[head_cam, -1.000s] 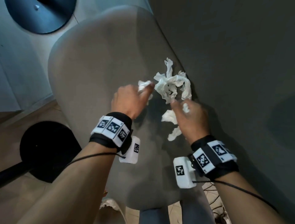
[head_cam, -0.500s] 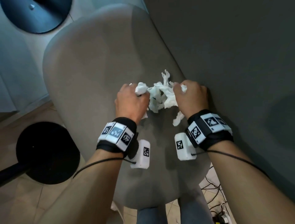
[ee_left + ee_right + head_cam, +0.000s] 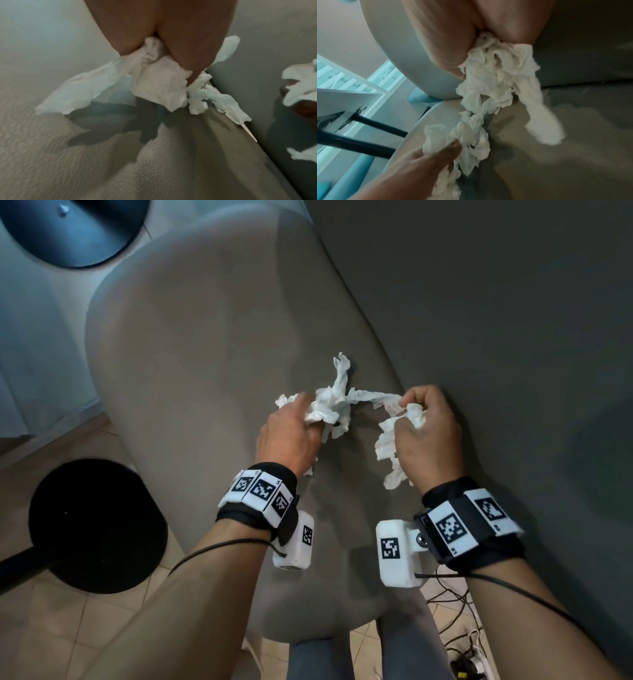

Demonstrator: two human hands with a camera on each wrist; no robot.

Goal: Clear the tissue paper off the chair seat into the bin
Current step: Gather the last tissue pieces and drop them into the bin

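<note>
Tissue paper [image 3: 334, 402] stretched crosswise over chair seat [image 3: 191, 371], left hand [image 3: 291, 436] and right hand [image 3: 428, 433] grip clenching its ends

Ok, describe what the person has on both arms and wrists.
Both forearms are bare, with no sleeves. The left hand and the right hand each have a black wrist strap carrying white tiles printed with black square codes. A white box-shaped camera unit, also code-marked, hangs under each wrist, and a thin black cable trails back along each forearm.
</note>
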